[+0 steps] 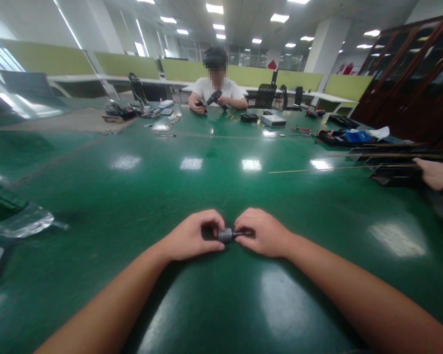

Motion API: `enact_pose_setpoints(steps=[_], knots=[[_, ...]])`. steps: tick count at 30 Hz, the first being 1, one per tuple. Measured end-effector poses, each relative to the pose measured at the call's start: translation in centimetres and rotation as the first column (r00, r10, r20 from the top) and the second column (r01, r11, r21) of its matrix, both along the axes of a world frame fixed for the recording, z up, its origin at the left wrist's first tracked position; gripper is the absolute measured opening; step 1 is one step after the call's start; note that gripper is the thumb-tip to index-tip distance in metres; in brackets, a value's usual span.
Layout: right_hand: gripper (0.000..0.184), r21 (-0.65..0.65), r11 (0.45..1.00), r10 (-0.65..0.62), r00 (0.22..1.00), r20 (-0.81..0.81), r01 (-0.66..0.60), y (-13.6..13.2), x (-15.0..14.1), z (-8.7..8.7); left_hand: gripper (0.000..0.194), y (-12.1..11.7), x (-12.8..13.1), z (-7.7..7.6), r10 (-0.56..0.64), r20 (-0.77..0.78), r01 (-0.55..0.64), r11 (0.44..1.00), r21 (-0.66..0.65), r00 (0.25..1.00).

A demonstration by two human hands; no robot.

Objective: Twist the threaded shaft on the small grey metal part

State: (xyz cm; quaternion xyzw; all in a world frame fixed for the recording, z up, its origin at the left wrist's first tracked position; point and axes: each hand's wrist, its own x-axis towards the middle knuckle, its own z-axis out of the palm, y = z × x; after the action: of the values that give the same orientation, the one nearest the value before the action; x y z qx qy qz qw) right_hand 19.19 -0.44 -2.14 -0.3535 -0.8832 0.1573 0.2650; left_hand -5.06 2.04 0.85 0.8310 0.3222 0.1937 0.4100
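My left hand (196,235) curls at the middle of the green table (221,191), its thumb and fingers closed on the thick end of a small drill-bit-like piece (225,235). This piece has a short grey metal cylinder on the left and a thin dark shaft on the right. Thumb and fingers of my right hand (264,233) pinch around the thin shaft, whose tip shows inside the grip. The piece lies level, just over or on the tabletop; I cannot tell whether it touches.
Across the table a person (221,91) holds a power drill (214,97). Another person's hand (437,173) reaches in at right beside black trays (395,174) and thin rods (317,169). A clear plastic bottle (25,219) lies at left. Tools and boxes (273,120) sit along the far side.
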Motion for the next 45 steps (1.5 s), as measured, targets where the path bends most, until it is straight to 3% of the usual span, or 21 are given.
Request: enact_pose_setpoints(steps=[10,45], knots=[[0.008,0.0,1.0,-0.003,1.0,-0.002,0.003,-0.05,0.01,0.06,0.023,0.09,0.2,-0.28,0.042,0.004,-0.041,0.998,-0.055,0.999],[0.008,0.001,1.0,0.004,1.0,-0.001,-0.004,-0.04,0.15,-0.04,0.022,-0.08,0.24,0.04,0.072,-0.043,-0.074,0.996,-0.048,0.996]])
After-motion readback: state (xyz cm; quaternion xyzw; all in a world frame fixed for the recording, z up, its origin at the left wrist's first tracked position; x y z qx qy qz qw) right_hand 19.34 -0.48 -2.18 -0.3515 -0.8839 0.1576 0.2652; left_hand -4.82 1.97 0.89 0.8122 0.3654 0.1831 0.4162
